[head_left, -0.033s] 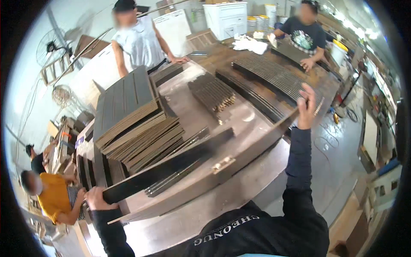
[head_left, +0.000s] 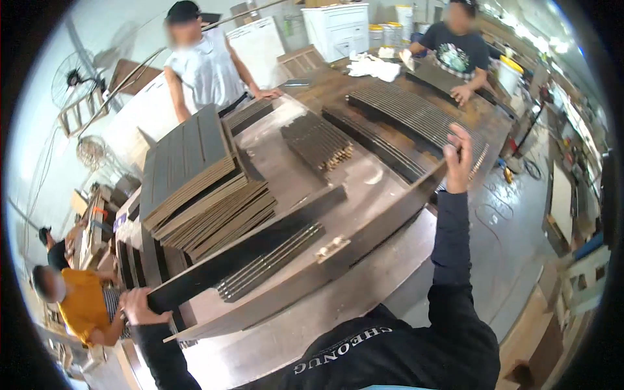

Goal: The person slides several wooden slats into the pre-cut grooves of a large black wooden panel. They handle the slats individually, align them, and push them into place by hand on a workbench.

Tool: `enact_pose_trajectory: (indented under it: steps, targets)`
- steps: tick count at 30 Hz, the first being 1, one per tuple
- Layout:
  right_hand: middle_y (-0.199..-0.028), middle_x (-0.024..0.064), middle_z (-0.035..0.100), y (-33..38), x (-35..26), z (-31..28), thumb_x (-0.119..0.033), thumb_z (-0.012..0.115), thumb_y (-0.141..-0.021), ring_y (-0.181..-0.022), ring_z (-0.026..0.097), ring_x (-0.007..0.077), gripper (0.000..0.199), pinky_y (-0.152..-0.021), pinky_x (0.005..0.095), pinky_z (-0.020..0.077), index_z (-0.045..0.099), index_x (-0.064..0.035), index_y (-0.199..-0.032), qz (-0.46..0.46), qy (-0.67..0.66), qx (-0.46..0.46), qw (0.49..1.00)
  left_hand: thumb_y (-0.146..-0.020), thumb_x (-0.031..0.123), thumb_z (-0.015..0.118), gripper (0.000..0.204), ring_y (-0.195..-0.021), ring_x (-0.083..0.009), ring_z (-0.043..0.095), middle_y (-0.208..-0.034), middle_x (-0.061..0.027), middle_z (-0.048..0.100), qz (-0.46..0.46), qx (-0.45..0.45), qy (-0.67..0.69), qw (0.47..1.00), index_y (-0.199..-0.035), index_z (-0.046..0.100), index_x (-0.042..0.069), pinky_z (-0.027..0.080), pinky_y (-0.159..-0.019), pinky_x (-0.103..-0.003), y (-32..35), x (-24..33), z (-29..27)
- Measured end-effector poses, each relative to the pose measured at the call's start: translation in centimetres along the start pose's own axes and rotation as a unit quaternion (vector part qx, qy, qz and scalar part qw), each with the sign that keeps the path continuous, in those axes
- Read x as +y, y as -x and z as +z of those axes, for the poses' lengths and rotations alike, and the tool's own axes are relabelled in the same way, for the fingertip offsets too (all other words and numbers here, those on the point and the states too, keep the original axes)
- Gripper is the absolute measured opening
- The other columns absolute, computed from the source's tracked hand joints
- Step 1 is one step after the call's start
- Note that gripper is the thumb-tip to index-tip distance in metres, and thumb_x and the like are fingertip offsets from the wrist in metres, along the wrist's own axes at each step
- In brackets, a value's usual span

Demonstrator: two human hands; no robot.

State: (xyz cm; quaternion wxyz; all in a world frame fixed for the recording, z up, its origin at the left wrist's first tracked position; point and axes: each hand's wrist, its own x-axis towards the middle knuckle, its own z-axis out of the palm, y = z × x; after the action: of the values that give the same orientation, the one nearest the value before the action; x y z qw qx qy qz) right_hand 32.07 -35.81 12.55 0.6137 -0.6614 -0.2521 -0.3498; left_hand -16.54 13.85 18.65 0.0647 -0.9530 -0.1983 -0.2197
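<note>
My left hand [head_left: 143, 307] is closed around the near-left end of a dark board [head_left: 247, 251], which slants across the table on its edge. Beyond my right-hand side of that board lies a bundle of thin dark strips [head_left: 270, 261]. A longer brown board [head_left: 286, 283] runs along the table's near edge, bowed by the lens. At its far right end my right hand [head_left: 458, 158] is raised with fingers apart; whether the palm touches the board I cannot tell. Small pale pieces [head_left: 333, 247] sit beside the long board's upper edge.
A tall stack of dark panels [head_left: 188, 169] stands at left on the table [head_left: 263, 146]. Bundled strips [head_left: 318, 140] and slatted pieces [head_left: 409, 110] lie farther back. Co-workers stand at the far side [head_left: 201, 71], far right [head_left: 458, 55] and left [head_left: 84, 302].
The dark board in my left hand has shifted slightly away from me, showing more of the strip bundle. My right hand stays by the long board's end. The whole view has shifted a little.
</note>
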Motion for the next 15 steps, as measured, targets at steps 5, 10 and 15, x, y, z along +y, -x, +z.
enact_pose_trajectory:
  steps: [5,10,15]
  targets:
    - [-0.115,0.0069,0.047,-0.7,-1.1,0.9,-0.017,0.063,-0.077,-0.098,0.046,0.0176,0.037,-0.087,0.0315,0.0379,0.053,-0.0072,-0.111,0.005,0.010,0.004,1.000,-0.037,0.020,0.069,0.057,-0.084,-0.0316,0.054,-0.087,-0.0136,0.057,0.000,0.131,-0.101,0.986,-0.091,0.057,0.008,0.040,-0.082,-0.038,-1.3,0.9,-6.5]
    - [-0.113,0.0059,0.047,-1.0,-0.2,2.0,-0.017,0.061,-0.079,-0.092,0.045,0.0153,0.037,-0.083,0.0287,0.0391,0.053,-0.0076,-0.113,-0.004,0.027,-0.011,1.000,-0.039,0.017,0.068,0.058,-0.084,-0.0330,0.055,-0.089,-0.0156,0.057,0.027,0.151,-0.049,0.987,-0.096,0.058,0.005,0.042,-0.081,-0.039,-0.7,4.5,-10.2]
    - [-0.118,0.0084,0.045,-1.6,-0.3,2.0,-0.017,0.059,-0.080,-0.099,0.044,0.0163,0.044,-0.082,0.0272,0.0388,0.047,-0.0051,-0.120,0.000,0.021,-0.040,0.999,-0.042,0.023,0.069,0.058,-0.072,-0.0307,0.059,-0.080,-0.0148,0.059,0.022,0.097,0.033,0.995,-0.095,0.058,0.003,0.048,-0.071,-0.034,-1.4,7.9,-9.6]
